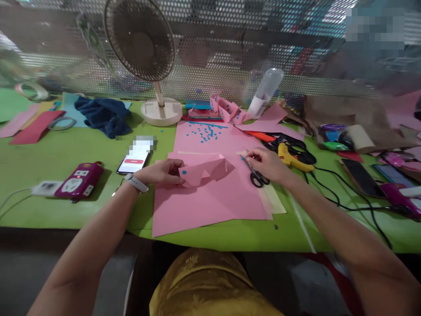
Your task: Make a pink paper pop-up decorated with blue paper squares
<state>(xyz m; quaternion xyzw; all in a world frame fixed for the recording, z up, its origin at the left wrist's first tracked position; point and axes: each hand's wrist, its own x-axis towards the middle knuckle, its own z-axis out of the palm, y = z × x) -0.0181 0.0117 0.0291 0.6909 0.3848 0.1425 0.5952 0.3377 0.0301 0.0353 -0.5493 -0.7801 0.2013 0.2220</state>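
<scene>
My left hand (166, 171) pinches the left end of a folded pink paper strip (208, 171). One small blue paper square (184, 172) lies on the strip close to my fingertips. The strip has zigzag folds and rests over a larger pink sheet (204, 206). My right hand (263, 162) is closed, thumb and fingers together, right of the strip and apart from it. A bit of blue shows by its fingertips; what they hold is too small to make out. Black-handled scissors (258, 179) lie just under that hand, partly covered by it.
Small blue paper squares (205, 131) are scattered on pink paper behind the strip. A yellow glue gun (294, 158) and its cord lie at right. A phone (136, 154), purple power strip (79, 181) and fan (161, 112) stand left and behind. A folded dotted pink strip (228, 109) sits at the back.
</scene>
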